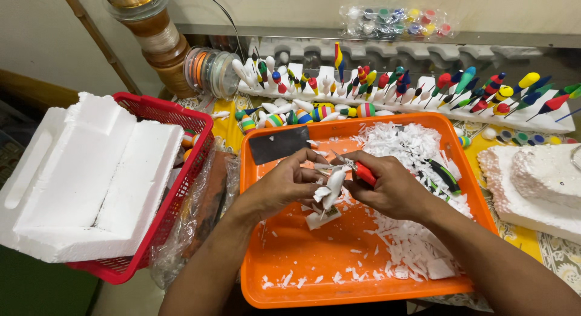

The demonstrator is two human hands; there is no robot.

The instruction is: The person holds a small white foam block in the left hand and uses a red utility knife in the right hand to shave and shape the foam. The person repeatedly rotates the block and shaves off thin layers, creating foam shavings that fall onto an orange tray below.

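Head view: a white foam piece [330, 186] is pinched by the left hand [284, 186] over the orange tray [363, 280]. A red-handled knife [362, 171] is gripped in the right hand [393, 189]. Foam is judged light and crumbly, best held gently at its thicker end.

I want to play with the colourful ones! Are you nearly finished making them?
Many painted floats already stand in the foam rack behind the tray. Right now the left hand holds a white foam piece while the right hand trims it with a red-handled cutter. Big foam blocks are uncut, so plenty remains.
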